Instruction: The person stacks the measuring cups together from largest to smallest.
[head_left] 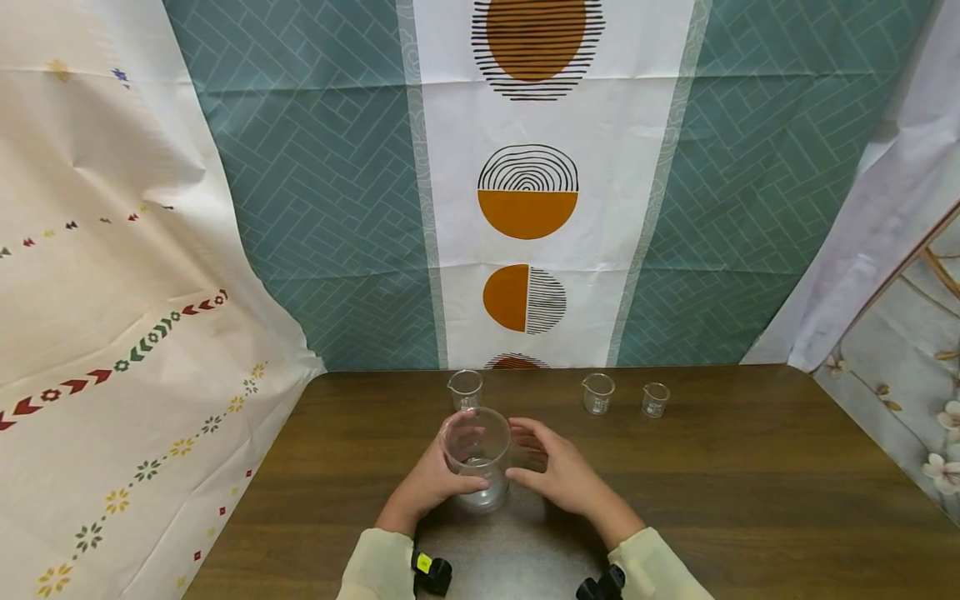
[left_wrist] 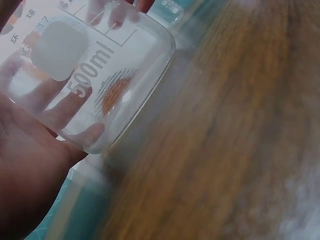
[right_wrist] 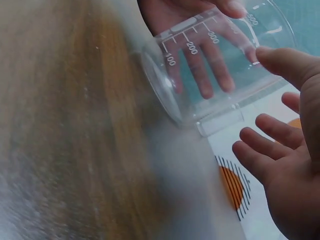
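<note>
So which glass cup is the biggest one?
The 500ml beaker held in the left hand. It looks much wider and taller than the beaker just behind it and the two small beakers farther right.

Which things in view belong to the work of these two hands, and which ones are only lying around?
Belonging to the work:
large glass beaker, gripped by the left hand
right hand, close beside it

Apparently lying around, untouched, though perhaps needed too:
left small beaker
middle small beaker
right small beaker

Only background:
patterned hanging cloth
</note>
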